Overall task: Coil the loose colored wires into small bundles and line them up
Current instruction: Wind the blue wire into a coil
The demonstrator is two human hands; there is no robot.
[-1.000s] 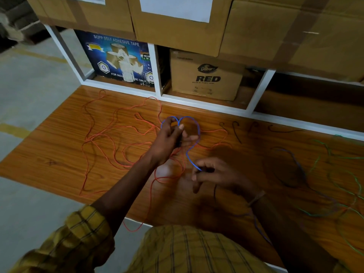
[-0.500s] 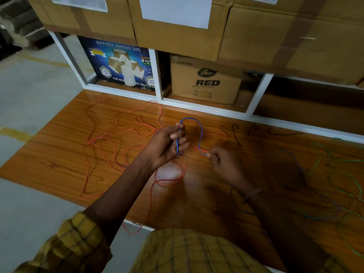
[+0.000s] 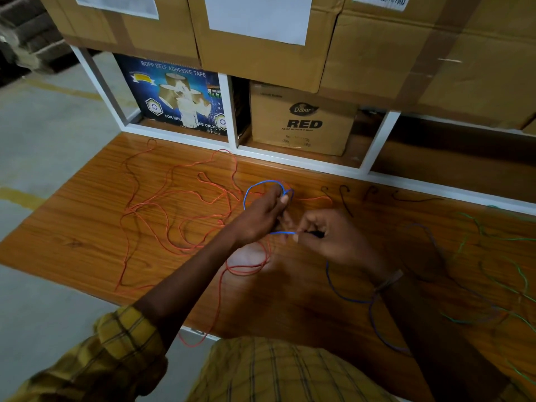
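Left hand (image 3: pixel 262 216) grips blue wire (image 3: pixel 249 191) loop; right hand (image 3: pixel 333 237) pinches its strand.

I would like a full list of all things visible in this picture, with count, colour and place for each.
blue wire: one, blue, looped at the left hand, its loose length trailing under the right forearm
orange wire: tangled, count unclear, orange, left half of the wooden surface
green wire: loose strands, green, far right
dark wire pieces: a few, dark, near the shelf frame
wooden surface: one, brown, under the wires
shelf frame: white, behind the surface
tape box: one, blue, left compartment
Dabur RED carton: one, brown, middle compartment
large cartons: three, brown, on top
left hand: holds the blue loop
right hand: pinches the blue wire
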